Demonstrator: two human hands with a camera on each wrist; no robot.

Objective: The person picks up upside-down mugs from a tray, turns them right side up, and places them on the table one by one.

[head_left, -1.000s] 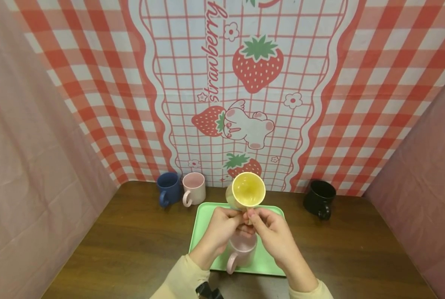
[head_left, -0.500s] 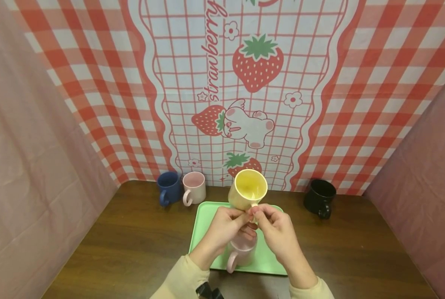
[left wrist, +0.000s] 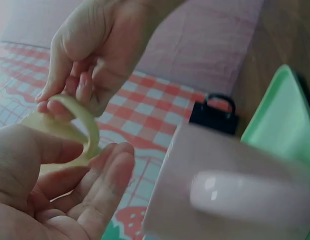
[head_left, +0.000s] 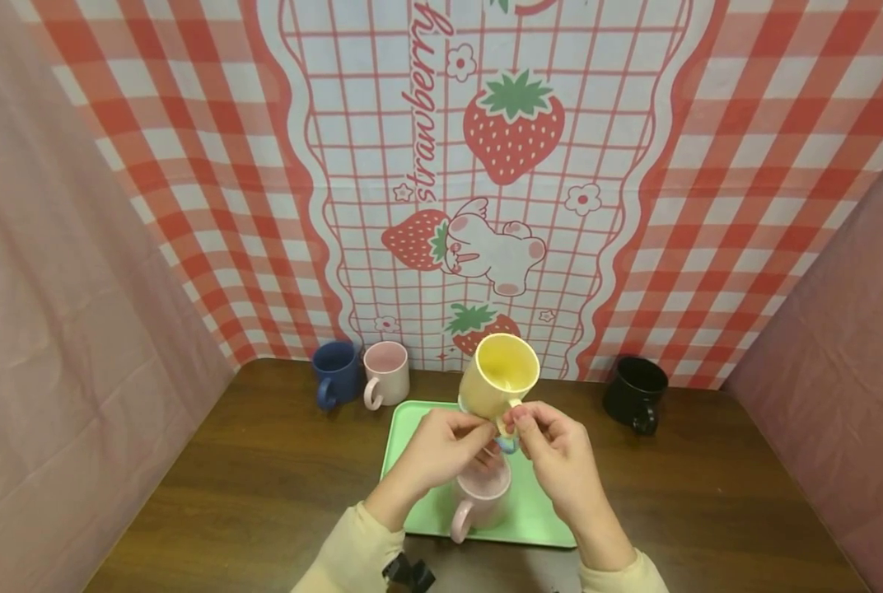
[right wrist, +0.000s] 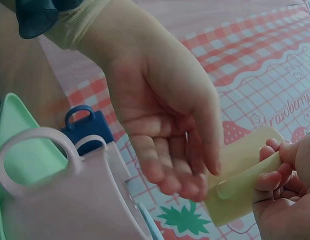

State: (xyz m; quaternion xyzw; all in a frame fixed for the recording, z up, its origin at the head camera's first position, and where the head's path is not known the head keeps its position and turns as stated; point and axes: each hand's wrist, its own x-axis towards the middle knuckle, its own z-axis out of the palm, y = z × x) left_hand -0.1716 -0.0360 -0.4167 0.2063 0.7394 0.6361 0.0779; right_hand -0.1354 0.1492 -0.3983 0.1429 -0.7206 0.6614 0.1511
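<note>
work item: one yellow mug (head_left: 499, 375). in the head view, i see it held up over the far part of the green tray (head_left: 530, 520), tilted, with its mouth turned up toward the head camera.

left hand (head_left: 441, 445): gripping. i read thumb and forefinger pinching the lower end of the mug's handle; the left wrist view shows the other fingers extended.

right hand (head_left: 560, 453): gripping. thumb and fingers pinch the same handle nearer its upper end. i confirm this contact in both wrist views.

adjacent items: a pink mug (head_left: 482, 501) stands upright on the tray, below the hands, its handle toward the wearer. a pale-blue item (head_left: 507, 445) shows just under the yellow mug's handle; it is too covered for me to identify.

surroundings: the tray lies on a brown wooden table (head_left: 263, 494). at the far left i note a dark blue mug (head_left: 336, 375) just beside a second, paler pink mug (head_left: 387, 377); at the far right, well apart from them, a black mug (head_left: 637, 394). a red-and-white checked cloth (head_left: 511, 123) with printed strawberries hangs behind.
</note>
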